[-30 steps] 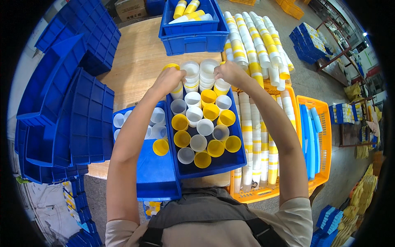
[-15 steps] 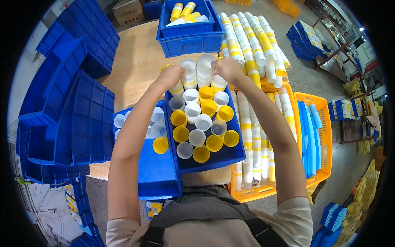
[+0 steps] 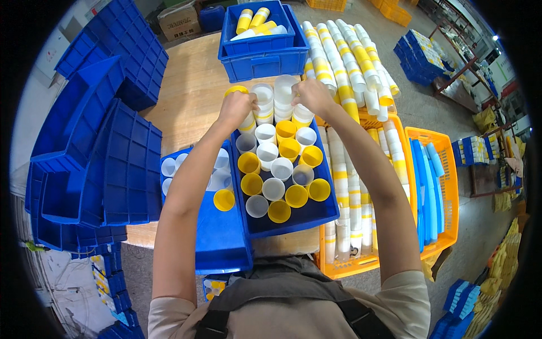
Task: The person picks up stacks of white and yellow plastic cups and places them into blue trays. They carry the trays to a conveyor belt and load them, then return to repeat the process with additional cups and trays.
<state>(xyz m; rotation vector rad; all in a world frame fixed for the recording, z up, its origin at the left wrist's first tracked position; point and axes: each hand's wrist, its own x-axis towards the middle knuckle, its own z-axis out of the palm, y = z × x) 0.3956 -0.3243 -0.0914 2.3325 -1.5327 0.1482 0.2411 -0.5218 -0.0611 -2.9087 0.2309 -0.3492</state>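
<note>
Both hands are at the far end of the dark blue tray (image 3: 251,227), flanking a row of nested cup stacks; the tray lies on the tabletop (image 3: 192,73). The left clear-topped stack (image 3: 263,93) stands immediately right of the left hand (image 3: 238,107), and the right clear-topped stack (image 3: 285,90) immediately left of the right hand (image 3: 312,95), so each hand is nearer its own stack. Both long axes run roughly upright, rims facing up, the two stacks side by side. Outside them, a yellow-rimmed stack (image 3: 247,125) shows below the left hand and a white-and-yellow stack (image 3: 303,114) below the right. The grip of each hand is bent-fingered at the rims; I cannot tell whether either is clenched on a stack or only steadying it, since the fingertips are mostly hidden. Nearer single cups (image 3: 282,169) obscure the stack bases, so contact with the tray floor is unconfirmed. The left forearm cuts off part of the second blue tray (image 3: 220,240).
</note>
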